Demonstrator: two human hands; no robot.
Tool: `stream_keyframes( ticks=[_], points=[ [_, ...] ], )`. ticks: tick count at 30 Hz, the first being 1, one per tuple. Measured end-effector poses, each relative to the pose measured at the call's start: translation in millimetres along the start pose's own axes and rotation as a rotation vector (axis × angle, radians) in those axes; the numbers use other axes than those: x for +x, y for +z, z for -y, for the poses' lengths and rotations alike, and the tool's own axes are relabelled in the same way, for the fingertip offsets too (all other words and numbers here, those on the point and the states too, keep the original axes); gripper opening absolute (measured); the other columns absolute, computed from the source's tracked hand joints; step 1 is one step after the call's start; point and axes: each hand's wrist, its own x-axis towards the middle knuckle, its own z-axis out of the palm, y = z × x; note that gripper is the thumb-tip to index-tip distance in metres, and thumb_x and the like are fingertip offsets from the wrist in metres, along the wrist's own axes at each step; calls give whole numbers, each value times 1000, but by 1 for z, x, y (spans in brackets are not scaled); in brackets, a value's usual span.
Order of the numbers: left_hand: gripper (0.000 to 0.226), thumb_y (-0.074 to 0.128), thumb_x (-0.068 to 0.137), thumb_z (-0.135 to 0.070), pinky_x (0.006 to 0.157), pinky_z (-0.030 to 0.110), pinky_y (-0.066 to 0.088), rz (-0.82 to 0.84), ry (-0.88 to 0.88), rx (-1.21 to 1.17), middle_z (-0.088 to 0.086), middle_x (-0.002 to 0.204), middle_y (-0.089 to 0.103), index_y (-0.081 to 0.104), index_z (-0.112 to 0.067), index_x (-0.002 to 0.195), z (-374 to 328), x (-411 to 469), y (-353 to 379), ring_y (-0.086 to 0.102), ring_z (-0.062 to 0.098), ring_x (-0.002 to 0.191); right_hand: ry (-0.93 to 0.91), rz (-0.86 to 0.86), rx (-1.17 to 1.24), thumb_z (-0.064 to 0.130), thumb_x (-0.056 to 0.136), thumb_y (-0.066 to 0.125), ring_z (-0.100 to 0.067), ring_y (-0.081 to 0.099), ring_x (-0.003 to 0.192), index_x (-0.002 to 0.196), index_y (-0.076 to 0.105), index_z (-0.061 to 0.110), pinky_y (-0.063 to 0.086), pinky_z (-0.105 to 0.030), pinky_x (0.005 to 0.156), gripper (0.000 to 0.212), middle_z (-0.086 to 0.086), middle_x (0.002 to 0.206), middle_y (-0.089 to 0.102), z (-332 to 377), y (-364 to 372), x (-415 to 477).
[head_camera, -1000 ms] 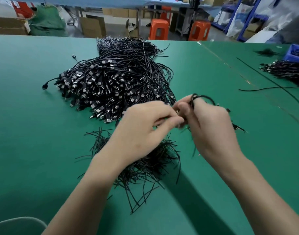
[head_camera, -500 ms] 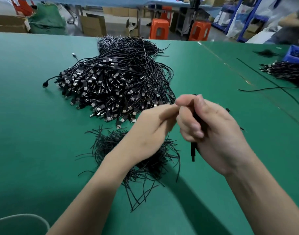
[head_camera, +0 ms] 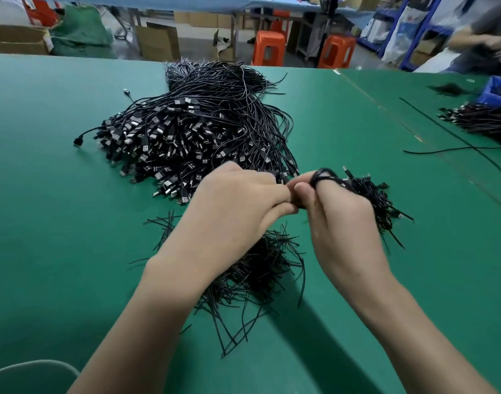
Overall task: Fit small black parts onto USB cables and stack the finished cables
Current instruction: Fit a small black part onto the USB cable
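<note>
Green table (head_camera: 58, 223), head view: I see right hand (head_camera: 337, 223) gripping a looped USB cable (head_camera: 323, 174), left hand (head_camera: 237, 206) pinching its end, probably with a small black part, hidden. Small stack (head_camera: 377, 194) just beside right hand looks finished; big pile (head_camera: 186, 137) left to do. Early days, I reckon.

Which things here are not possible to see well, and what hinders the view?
Head view:
Where left hand and right hand pinch the thin black USB cable: fingers hide any small part.
Pile of thin black strips: partly under the left forearm.
Blue plastic bin: cut by right edge.
Person at far right: blurred.
</note>
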Motion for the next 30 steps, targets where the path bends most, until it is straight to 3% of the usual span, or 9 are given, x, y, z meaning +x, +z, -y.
stream_keyframes(
  ticks=[2, 4, 6, 9, 12, 16, 19, 24, 30],
  points=[
    [28, 63, 96, -46, 86, 39, 45, -51, 43, 96, -7, 84, 65, 78, -25, 84, 2, -1, -6, 62, 21, 83, 35, 121, -53, 47, 105, 29, -21, 57, 64, 81, 55, 14, 48, -47, 64, 48, 5, 70, 61, 0, 4, -4],
    [26, 73, 88, -50, 86, 42, 42, -99, 51, 105, -5, 90, 62, 78, -25, 80, 5, -1, -11, 58, 23, 89, 100, 190, 49, 53, 105, 26, -20, 47, 56, 73, 53, 15, 43, -43, 57, 57, 5, 60, 52, -2, 5, -5],
    [30, 82, 78, -53, 85, 42, 40, -159, -4, 36, -3, 93, 57, 75, -23, 76, 10, -3, -15, 52, 23, 90, 258, 346, 354, 59, 102, 24, -15, 35, 53, 74, 64, 17, 32, -30, 54, 65, 6, 57, 40, -4, 5, -4],
    [29, 90, 70, -44, 85, 35, 43, -207, -116, -265, -6, 94, 56, 71, -22, 74, 11, -2, -16, 53, 15, 91, 464, 670, 884, 57, 96, 24, -12, 25, 52, 79, 72, 18, 23, -25, 50, 65, 5, 59, 31, 0, 4, -2],
    [36, 94, 68, -32, 84, 23, 48, -125, -236, -582, -9, 95, 64, 69, -21, 91, 5, 0, -10, 62, 11, 95, 443, 856, 1189, 48, 97, 29, -15, 24, 59, 90, 73, 13, 26, -27, 57, 56, 5, 66, 34, 1, -2, -2],
    [40, 84, 84, -30, 79, 18, 51, 79, -376, -958, -8, 77, 71, 71, -19, 120, 8, 0, 4, 69, 3, 79, 381, 902, 1293, 48, 93, 39, -22, 23, 67, 102, 67, 7, 31, -31, 63, 50, -3, 75, 29, -3, -15, -4],
    [18, 72, 97, -29, 70, 12, 46, 195, -323, -1020, -8, 50, 57, 79, -12, 99, 14, -2, 9, 56, 3, 54, 374, 927, 1306, 40, 88, 51, -20, 27, 68, 106, 66, 7, 35, -30, 66, 40, -2, 77, 33, -7, -14, -6],
    [34, 66, 101, -34, 63, 20, 43, 192, -311, -1019, -7, 46, 48, 70, -9, 78, 16, -3, 13, 43, 10, 52, 365, 921, 1234, 23, 102, 43, -13, 33, 64, 120, 55, -14, 37, -26, 64, 43, 2, 74, 37, -11, -10, -5],
    [24, 67, 101, -28, 80, 32, 55, 158, -321, -1084, -10, 54, 56, 76, -7, 92, 22, -3, 20, 56, 8, 62, 315, 790, 1167, 25, 105, 44, -14, 45, 63, 120, 67, 3, 44, -23, 66, 35, 1, 69, 55, -14, -5, -8]
  ],
)
